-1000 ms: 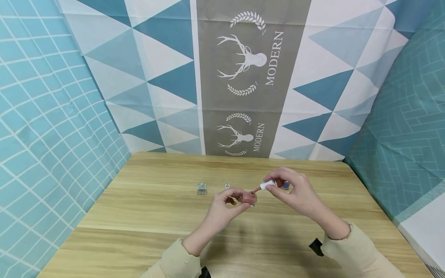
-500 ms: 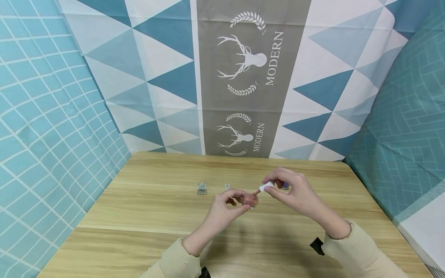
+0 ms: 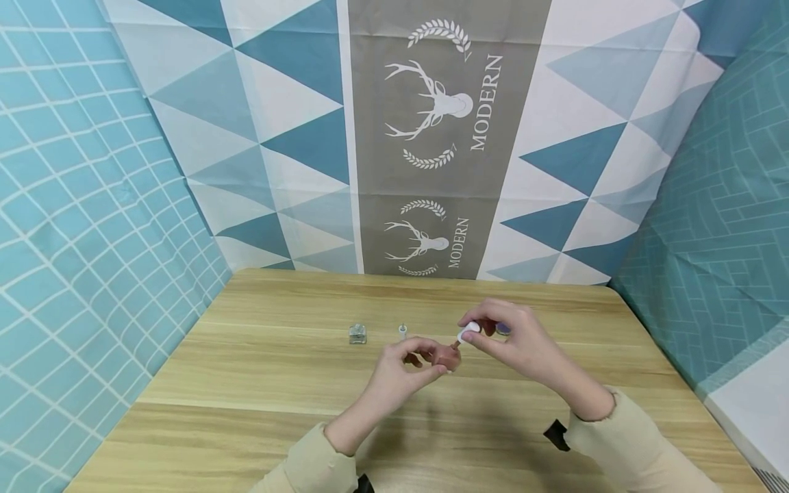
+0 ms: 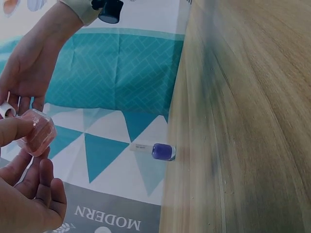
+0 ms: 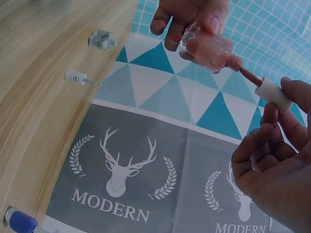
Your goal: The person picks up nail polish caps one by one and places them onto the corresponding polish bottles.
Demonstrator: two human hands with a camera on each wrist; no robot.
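Blue and white cloth [image 3: 308, 96] hangs up top. Below the frame's middle, over the table [image 3: 246, 373], the left hand [image 3: 401, 366] pinches a pink bottle [image 3: 446, 357]; the right hand [image 3: 511, 335] pinches its white cap [image 3: 468, 331], brush [image 5: 250, 76] partly inside.

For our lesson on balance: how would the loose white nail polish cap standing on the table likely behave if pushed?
The loose white nail polish cap would probably tip easily, standing narrow and upright with its brush pointing up. Once down, it might roll, as its sides look round. It looks slim, so likely light.
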